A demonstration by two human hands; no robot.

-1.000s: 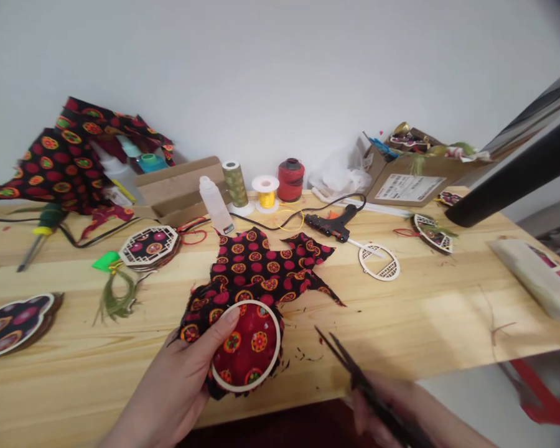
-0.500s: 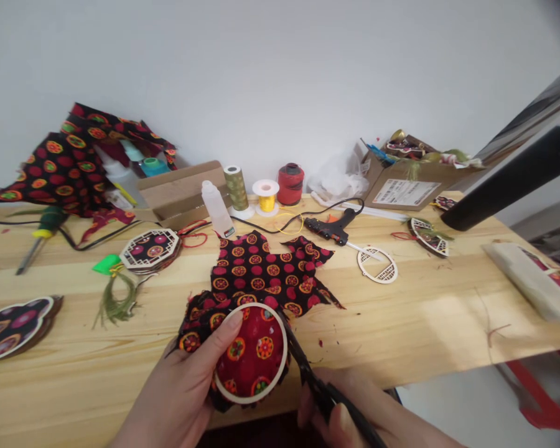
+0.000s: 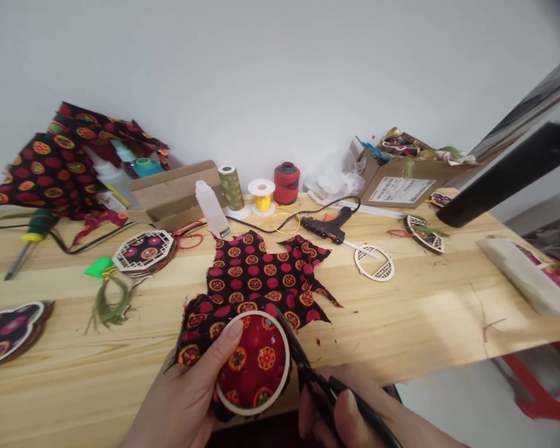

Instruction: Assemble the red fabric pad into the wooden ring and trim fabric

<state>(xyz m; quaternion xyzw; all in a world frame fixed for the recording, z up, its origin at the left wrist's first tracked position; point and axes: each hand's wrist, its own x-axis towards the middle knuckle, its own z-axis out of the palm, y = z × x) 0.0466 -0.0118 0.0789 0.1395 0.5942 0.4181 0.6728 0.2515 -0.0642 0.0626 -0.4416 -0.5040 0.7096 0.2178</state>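
Observation:
My left hand [image 3: 186, 379] grips a round wooden hoop [image 3: 287, 348] filled with red patterned cloth, thumb on the rim and fingers hidden behind. Dark patterned fabric [image 3: 261, 267] spreads from behind the hoop onto the table. My right hand [image 3: 350, 404] is wrapped round the handles of black scissors [image 3: 308, 373]. Their blades lie along the hoop's upper right edge, against the fabric there; the tips are partly hidden in the dark cloth.
Behind the fabric stand a white squeeze bottle [image 3: 212, 210], thread spools [image 3: 262, 198] and a glue gun [image 3: 327, 225], with an oval wooden frame [image 3: 374, 262] at its nozzle. Left lie an octagonal ornament [image 3: 144, 252] and a screwdriver [image 3: 30, 239]. A cardboard box [image 3: 401, 186] sits back right.
The hoop and both hands have shifted slightly lower in view. The scissors stay at the hoop's upper right edge, while the background has slid a little left.

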